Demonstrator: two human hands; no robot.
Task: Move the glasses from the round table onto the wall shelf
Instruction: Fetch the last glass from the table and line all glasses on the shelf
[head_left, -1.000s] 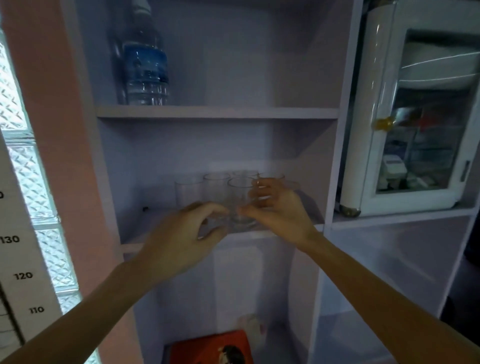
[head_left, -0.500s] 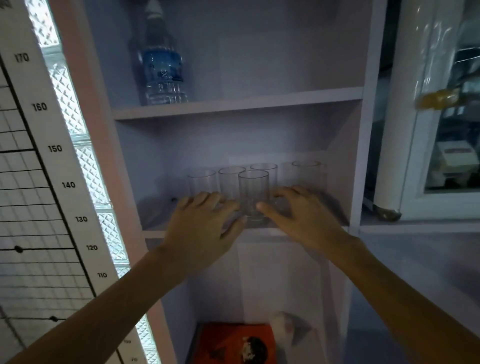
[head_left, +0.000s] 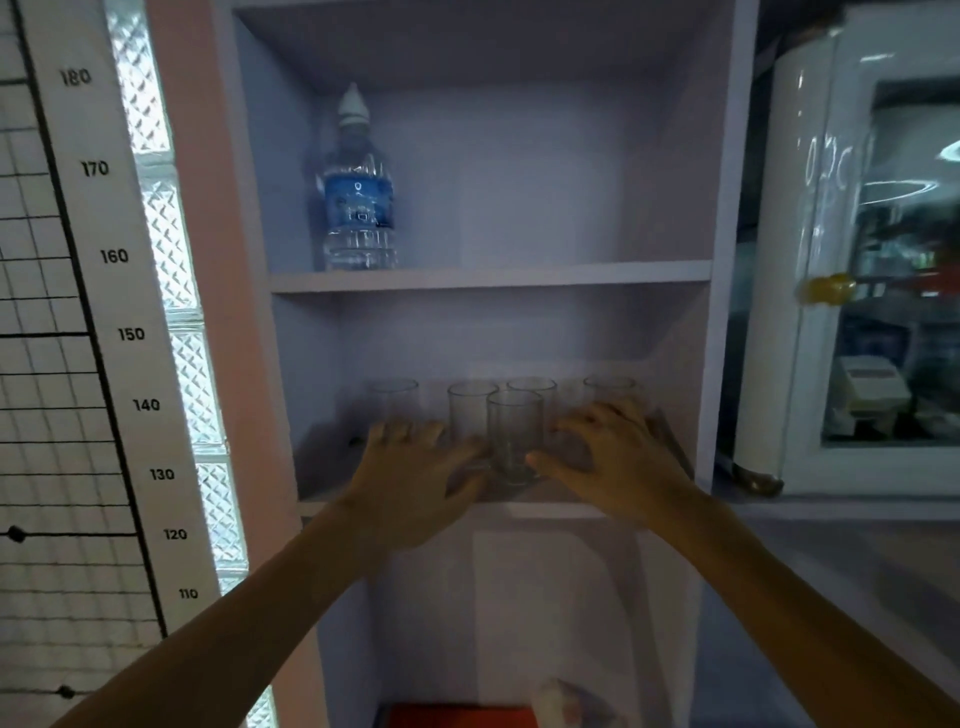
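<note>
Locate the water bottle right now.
Head view: the water bottle stands upright at the left end of the upper shelf, one level above the glasses.

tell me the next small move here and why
Probably draw both hands back from the shelf. The front glass stands upright on it before four others; the left hand and right hand flank it, fingers spread, neither gripping.

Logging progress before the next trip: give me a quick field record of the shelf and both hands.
glasses on shelf: five clear glasses, upright
front glass: nearest the edge, between both hands
left hand: open, fingers spread, beside the front glass
right hand: open, thumb near the front glass base
middle shelf: holds the glasses
upper shelf: water bottle
</note>
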